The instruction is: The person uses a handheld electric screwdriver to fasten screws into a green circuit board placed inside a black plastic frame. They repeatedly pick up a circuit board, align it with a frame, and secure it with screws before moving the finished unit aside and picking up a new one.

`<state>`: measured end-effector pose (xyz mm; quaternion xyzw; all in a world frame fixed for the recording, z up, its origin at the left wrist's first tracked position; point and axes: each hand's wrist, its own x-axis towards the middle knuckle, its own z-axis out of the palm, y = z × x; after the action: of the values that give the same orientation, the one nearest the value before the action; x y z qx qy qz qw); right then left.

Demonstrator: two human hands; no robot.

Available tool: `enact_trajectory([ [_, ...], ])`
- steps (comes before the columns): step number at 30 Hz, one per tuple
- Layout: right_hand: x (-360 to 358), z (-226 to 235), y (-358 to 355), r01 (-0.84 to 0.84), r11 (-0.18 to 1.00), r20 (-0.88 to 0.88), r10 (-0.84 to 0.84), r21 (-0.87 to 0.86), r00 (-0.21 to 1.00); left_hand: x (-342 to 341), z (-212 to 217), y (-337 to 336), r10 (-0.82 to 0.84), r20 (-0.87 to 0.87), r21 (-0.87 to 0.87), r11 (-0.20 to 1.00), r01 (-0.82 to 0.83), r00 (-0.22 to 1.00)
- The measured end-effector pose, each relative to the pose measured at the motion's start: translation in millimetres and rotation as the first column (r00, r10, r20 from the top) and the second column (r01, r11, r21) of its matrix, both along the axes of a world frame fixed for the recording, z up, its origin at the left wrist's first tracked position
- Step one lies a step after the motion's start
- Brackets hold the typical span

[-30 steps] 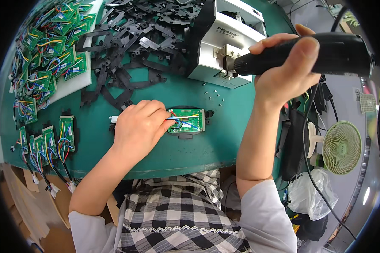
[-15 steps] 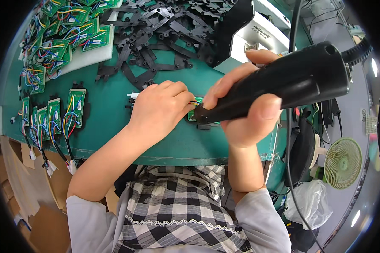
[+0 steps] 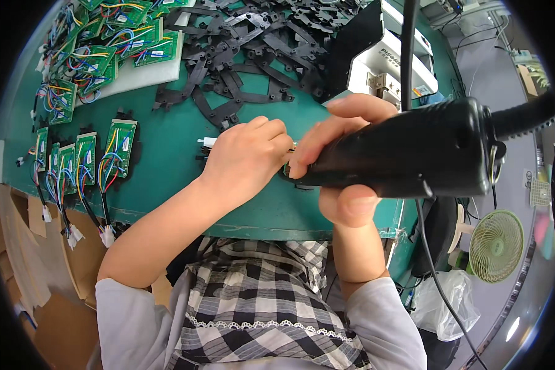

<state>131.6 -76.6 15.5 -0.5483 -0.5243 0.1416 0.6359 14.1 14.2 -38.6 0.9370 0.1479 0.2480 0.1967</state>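
My right hand is wrapped around a thick black electric screwdriver, held tilted with its back end to the right and its tip hidden. Under its front end lies a green circuit board on the table, mostly covered by my hands. The curled fingers of my left hand grip this board at its left side, with the exact contact hidden. A white connector pokes out beyond the left hand.
Several wired green boards on black frames stand at the left, their cables hanging over the table edge. Behind them are more boards on white foam. Black plastic brackets lie piled at the back. A white-and-black machine and a hanging cable are on the right.
The back end of the screwdriver has dropped and swung a little left, so it lies more level. My left hand keeps its place at the board. The whole view has shifted slightly.
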Motion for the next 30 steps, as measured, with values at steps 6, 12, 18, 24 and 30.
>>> enact_trajectory([
  [6, 18.5, 7.4, -3.6, 0.226, 0.942, -0.487, -0.082, 0.246, 0.869, -3.8, -0.2, -2.7, -0.035, 0.031, -0.015, 0.999, 0.035, 0.999],
  [12, 50.2, 28.5, -16.7, 0.144, 0.943, -0.612, 0.073, 0.299, 0.788, -10.3, 17.7, -4.2, -0.132, -0.175, -0.088, 0.989, 0.118, 0.976],
  [18, 85.4, 16.9, -41.1, 0.234, 0.941, -0.626, -0.031, 0.245, 0.78, -137.6, 77.0, 51.4, 0.66, 0.004, 0.053, 0.75, -0.66, 0.751],
  [24, 80.6, 12.5, -26.7, 0.281, 0.937, -0.673, -0.073, 0.206, 0.736, -263.9, 47.2, 90.3, 0.953, -0.003, 0.699, 0.218, -0.681, 0.302],
  [30, 64.4, 3.0, -10.2, 0.244, 0.949, -0.704, -0.034, 0.2, 0.709, -116.4, 79.6, 73.3, 0.532, -0.026, 0.408, 0.778, -0.477, 0.846],
])
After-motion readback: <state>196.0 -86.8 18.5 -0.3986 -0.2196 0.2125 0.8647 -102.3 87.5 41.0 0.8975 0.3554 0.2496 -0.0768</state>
